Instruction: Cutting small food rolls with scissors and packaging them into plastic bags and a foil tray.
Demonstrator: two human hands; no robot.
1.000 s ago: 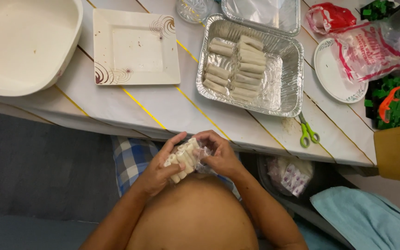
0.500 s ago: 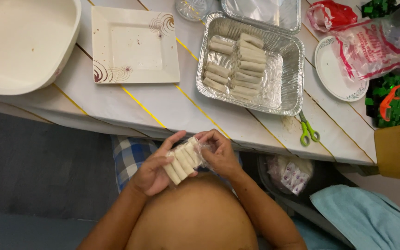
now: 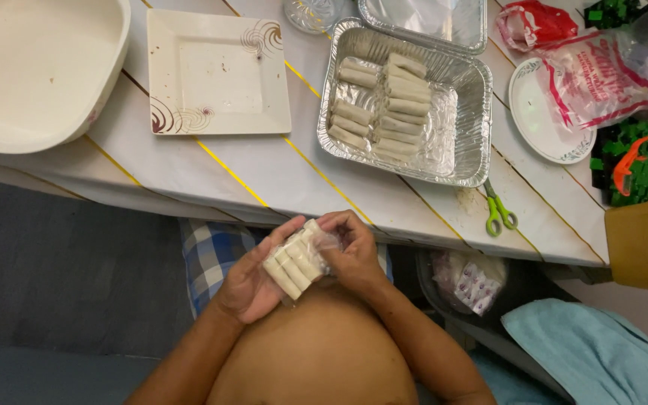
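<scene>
Both hands hold a clear plastic bag of several pale rolls [image 3: 295, 261] low in front of my body, below the table's edge. My left hand [image 3: 253, 283] cups the bag from underneath. My right hand [image 3: 352, 251] grips its upper right end, fingers curled over the plastic. On the white table [image 3: 264, 172] above stands a foil tray [image 3: 459, 112] with two rows of the same pale rolls [image 3: 380, 105].
A square white plate [image 3: 215, 73] and a large cream tub [image 3: 31, 67] sit at the left. Green-handled scissors [image 3: 498, 211] lie near the table's edge. A round plate [image 3: 541, 127], printed plastic bags [image 3: 601, 75] and a yellow box [image 3: 639, 244] stand at the right.
The bag has turned in my hands so the rolls now lie flat and face up across my left palm. My right hand has shifted to its upper end.
</scene>
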